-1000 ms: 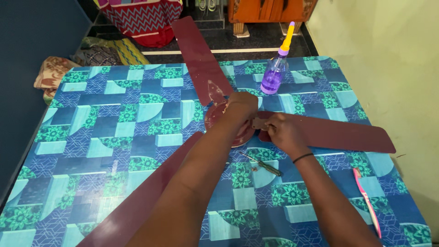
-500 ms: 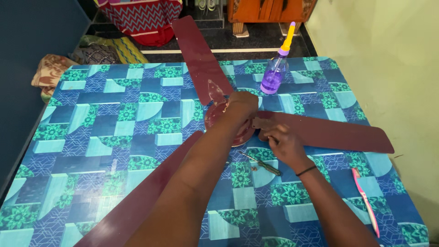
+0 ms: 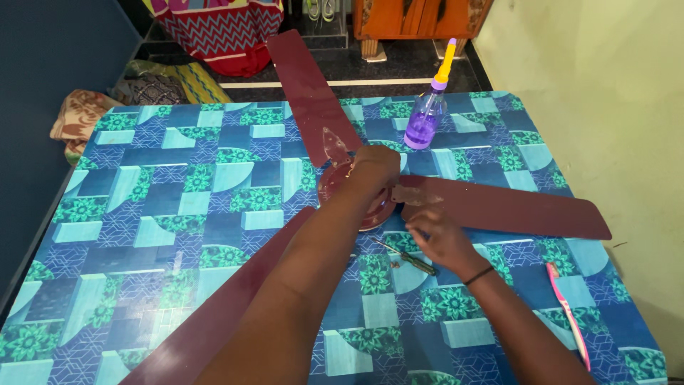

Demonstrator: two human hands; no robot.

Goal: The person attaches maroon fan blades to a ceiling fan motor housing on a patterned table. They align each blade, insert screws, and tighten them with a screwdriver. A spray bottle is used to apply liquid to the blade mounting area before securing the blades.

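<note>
Resting on the maroon ceiling fan hub (image 3: 356,196) at desk (image 3: 178,214) centre, left hand (image 3: 375,166) lies palm-down, fingers together on the motor housing. Right hand (image 3: 442,239) sits at the root of the right blade (image 3: 513,208), fingers curled; can't tell whether it pinches anything. Screwdriver (image 3: 407,257) lies just beside it. Purple spray bottle (image 3: 426,114) stands behind; pink toothbrush (image 3: 568,314) near the right edge.

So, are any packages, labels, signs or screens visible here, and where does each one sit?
Clear purple plastic spray bottle with yellow nozzle: the only package, upright at the far side of the blue patterned tablecloth, beyond the maroon ceiling fan; no label readable.
No signs or screens in view.
</note>
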